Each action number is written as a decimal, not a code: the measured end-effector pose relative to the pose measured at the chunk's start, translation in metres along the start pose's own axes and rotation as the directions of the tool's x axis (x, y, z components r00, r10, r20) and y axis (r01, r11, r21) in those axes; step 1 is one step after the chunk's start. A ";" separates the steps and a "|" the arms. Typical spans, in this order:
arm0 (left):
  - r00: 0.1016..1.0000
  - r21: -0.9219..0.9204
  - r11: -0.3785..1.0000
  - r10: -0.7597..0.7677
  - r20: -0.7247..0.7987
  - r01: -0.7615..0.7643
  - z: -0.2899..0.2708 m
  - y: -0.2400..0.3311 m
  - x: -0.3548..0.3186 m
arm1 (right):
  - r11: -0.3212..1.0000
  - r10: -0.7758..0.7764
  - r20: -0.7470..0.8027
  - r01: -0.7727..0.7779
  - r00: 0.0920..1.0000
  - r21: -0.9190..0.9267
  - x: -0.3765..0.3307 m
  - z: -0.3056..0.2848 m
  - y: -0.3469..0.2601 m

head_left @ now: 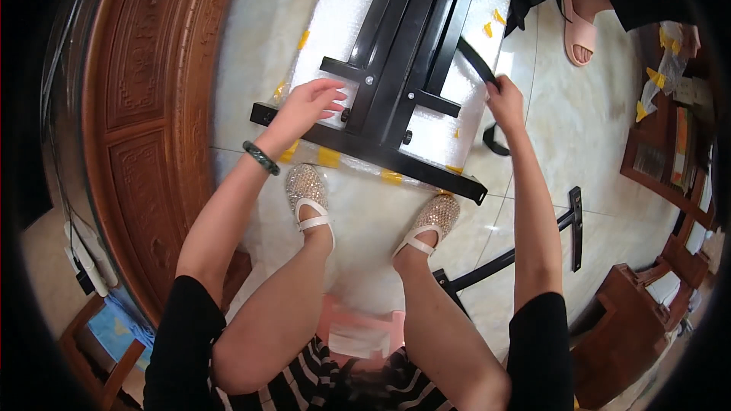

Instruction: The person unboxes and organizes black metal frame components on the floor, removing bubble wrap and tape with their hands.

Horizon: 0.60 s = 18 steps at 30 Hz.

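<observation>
A black metal frame [392, 53] of long bars and crosspieces lies on a panel wrapped in clear bubble wrap [445, 133] with yellow tape. My left hand [308, 109] is over the left part of the frame, near its short crosspiece. Its fingers are spread and hold nothing; whether they touch the metal I cannot tell. At the frame's right side, my right hand [505, 103] pinches a black strap [478, 61]. One length of the strap runs up to the bars, and a loop of it hangs below the hand.
A carved wooden cabinet [141, 91] stands along the left. On the tiled floor at right lies a black metal bar with a crosspiece [576, 228]. Another person's foot in a pink slipper [580, 34] is at upper right. Wooden furniture [620, 327] stands at lower right.
</observation>
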<state>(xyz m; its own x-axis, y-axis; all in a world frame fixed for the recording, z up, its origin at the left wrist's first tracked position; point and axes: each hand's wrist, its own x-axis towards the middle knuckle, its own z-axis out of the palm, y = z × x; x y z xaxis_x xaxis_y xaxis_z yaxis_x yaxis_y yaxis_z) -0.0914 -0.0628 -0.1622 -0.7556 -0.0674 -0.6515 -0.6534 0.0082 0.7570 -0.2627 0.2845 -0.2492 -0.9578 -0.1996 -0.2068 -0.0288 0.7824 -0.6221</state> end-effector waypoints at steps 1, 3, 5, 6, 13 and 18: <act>1.000 -0.043 0.999 0.025 -0.007 -0.025 -0.002 0.002 0.001 | 0.967 0.172 0.210 -0.206 0.962 0.151 -0.005 -0.019 0.013; 0.999 -0.033 0.999 0.006 -0.048 -0.008 -0.017 -0.001 -0.006 | 0.828 0.218 0.519 -0.438 0.827 0.350 -0.035 -0.043 0.013; 0.999 -0.027 0.999 -0.029 -0.037 0.028 -0.021 -0.007 -0.006 | 0.895 0.236 0.482 -0.381 0.844 0.229 -0.074 -0.060 0.018; 0.999 -0.038 0.999 -0.033 -0.026 0.032 -0.020 -0.013 -0.004 | 0.922 0.222 0.552 -0.357 0.804 0.149 -0.089 -0.063 0.039; 0.999 0.000 0.999 -0.043 -0.016 0.043 -0.015 -0.029 -0.006 | 0.949 0.294 0.700 -0.283 0.650 -0.136 -0.128 -0.068 0.052; 1.000 -0.022 1.000 -0.002 -0.006 0.002 -0.002 -0.023 -0.006 | 0.992 0.055 0.394 -0.007 0.918 -0.123 -0.121 -0.041 0.038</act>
<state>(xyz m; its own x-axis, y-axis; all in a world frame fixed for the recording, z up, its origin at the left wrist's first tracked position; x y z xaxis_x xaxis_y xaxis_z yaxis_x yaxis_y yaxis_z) -0.0720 -0.0646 -0.1758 -0.7541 -0.0732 -0.6527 -0.6536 -0.0136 0.7567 -0.1592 0.3628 -0.2166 -0.7678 -0.3722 -0.5214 -0.0574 0.8506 -0.5227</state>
